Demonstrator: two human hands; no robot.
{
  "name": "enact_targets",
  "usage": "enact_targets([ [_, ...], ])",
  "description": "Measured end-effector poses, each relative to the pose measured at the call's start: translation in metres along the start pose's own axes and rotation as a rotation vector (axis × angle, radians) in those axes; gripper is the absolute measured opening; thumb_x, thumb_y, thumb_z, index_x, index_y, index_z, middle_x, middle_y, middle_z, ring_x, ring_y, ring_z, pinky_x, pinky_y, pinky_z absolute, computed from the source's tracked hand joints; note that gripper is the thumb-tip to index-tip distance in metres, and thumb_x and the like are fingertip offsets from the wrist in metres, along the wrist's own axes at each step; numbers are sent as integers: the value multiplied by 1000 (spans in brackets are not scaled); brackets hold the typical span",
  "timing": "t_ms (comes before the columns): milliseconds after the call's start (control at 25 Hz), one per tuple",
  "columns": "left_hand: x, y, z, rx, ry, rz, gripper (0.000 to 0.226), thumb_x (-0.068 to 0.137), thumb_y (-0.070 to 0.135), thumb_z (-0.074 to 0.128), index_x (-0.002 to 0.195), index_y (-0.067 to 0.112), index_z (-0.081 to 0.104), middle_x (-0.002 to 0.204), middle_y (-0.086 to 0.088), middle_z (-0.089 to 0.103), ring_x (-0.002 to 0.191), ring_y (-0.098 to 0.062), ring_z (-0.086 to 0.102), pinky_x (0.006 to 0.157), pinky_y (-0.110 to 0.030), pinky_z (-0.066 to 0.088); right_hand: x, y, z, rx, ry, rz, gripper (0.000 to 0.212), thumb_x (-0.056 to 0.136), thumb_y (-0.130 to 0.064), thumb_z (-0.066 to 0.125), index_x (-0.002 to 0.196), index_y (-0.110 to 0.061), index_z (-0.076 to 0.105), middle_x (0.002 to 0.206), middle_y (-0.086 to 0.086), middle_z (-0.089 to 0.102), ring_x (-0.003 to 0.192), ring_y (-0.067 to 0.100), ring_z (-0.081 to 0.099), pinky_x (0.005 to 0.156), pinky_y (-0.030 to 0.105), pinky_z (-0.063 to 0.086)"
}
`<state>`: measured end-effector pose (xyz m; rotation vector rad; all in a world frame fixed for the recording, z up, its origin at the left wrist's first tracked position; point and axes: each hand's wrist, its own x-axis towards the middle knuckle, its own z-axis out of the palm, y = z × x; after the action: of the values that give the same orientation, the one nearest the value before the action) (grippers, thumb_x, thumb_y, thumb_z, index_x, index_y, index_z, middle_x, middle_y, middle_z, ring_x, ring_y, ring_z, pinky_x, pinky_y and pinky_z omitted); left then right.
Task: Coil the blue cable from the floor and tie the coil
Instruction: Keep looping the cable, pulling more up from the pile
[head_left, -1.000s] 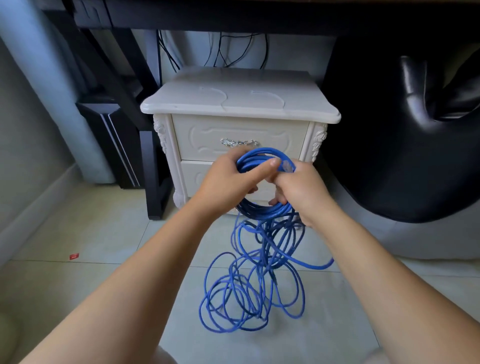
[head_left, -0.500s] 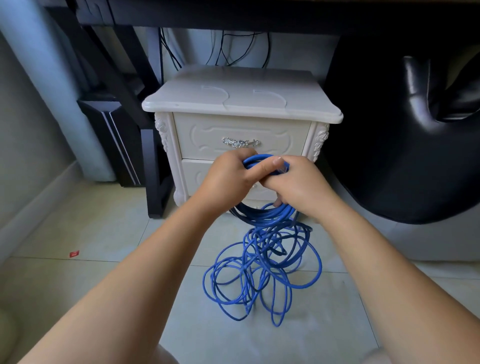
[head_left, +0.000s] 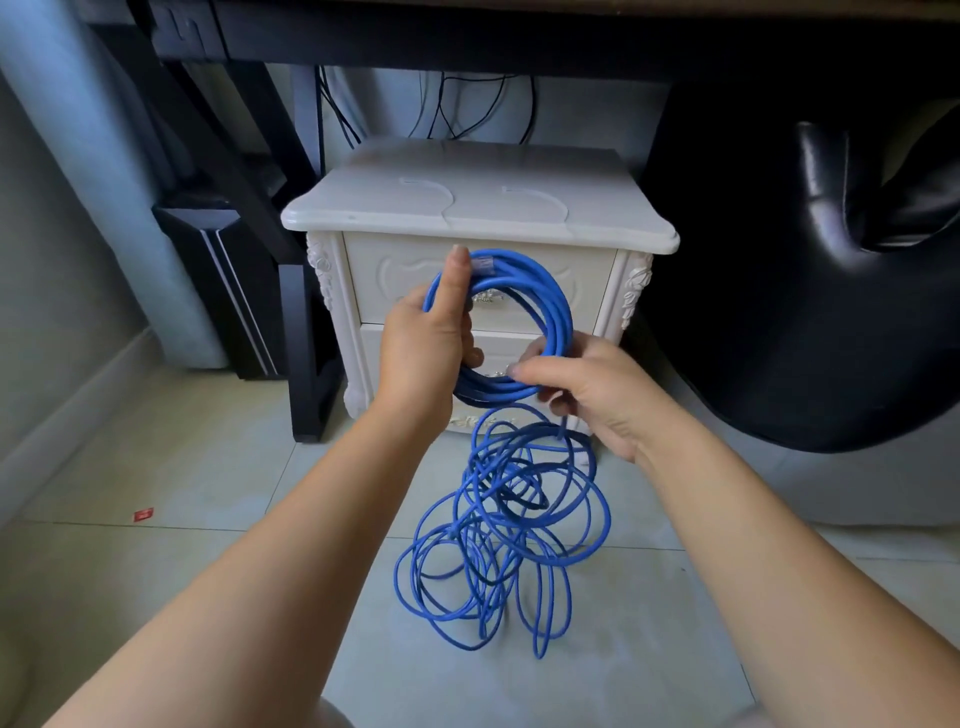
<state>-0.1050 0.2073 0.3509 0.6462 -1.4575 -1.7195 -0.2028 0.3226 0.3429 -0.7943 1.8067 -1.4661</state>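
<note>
Left hand (head_left: 423, 348) and right hand (head_left: 582, 387) both gripping round blue cable (head_left: 550, 306) coil before white nightstand (head_left: 483, 213), loose tangled loops dangling below

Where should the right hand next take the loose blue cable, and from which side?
Take the single strand hanging just below the right hand, from the right. It leads straight off the coil held by the left hand, clear above the tangled heap, so it should likely feed without snagging.
</note>
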Motion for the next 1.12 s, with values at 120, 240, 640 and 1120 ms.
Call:
enact_targets([
  [120, 2, 1, -6, 140, -64, 77, 38, 88, 51, 60, 69, 19, 53, 51, 8, 36, 42, -12, 33, 51, -29, 32, -1, -10, -10, 167, 24, -23, 33, 63, -11, 81, 87, -19, 60, 70, -6, 53, 52, 5, 33, 40, 17, 20],
  [240, 4, 3, -14, 292, -58, 162, 37, 82, 54, 62, 73, 18, 57, 55, 2, 39, 48, -17, 36, 53, -34, 34, -3, -20, -20, 278, -24, -54, 43, 58, -14, 77, 97, -16, 60, 70, -8, 58, 53, 6, 27, 44, 20, 12],
  [640, 1, 1, -8, 172, 76, 168, 35, 92, 40, 63, 76, 10, 56, 57, -1, 39, 46, -13, 35, 49, -28, 35, -10, -6, 5, 246, 48, -89, 49, 75, -37, 77, 117, -23, 56, 93, -2, 55, 56, 6, 36, 46, 20, 30],
  [1120, -19, 3, 6, 119, -145, -30, 44, 93, 55, 50, 91, 12, 59, 63, -3, 52, 57, -18, 55, 64, -32, 49, 6, 9, 8, 208, 269, -66, 10, 98, -30, 56, 91, -22, 56, 50, -1, 57, 62, 33, 62, 60, 40, 44],
])
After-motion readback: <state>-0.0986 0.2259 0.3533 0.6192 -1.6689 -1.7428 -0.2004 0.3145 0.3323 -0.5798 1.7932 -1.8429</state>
